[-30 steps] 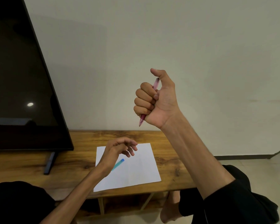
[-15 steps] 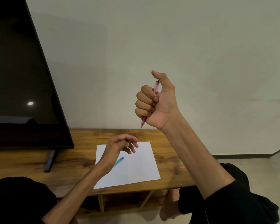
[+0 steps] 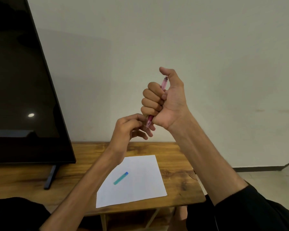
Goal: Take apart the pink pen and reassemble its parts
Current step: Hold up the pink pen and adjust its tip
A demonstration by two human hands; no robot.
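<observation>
Both hands met mid-frame: right hand point(image 3: 163, 104) fisted the pink pen point(image 3: 163, 84); left hand point(image 3: 132, 127), fingers loosely curled, seemed about to unscrew its tip.

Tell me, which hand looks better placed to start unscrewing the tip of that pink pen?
The left hand. Its fingers are at the pink pen's lower tip, while the right hand is fisted around the barrel, steadying it upright.
</observation>
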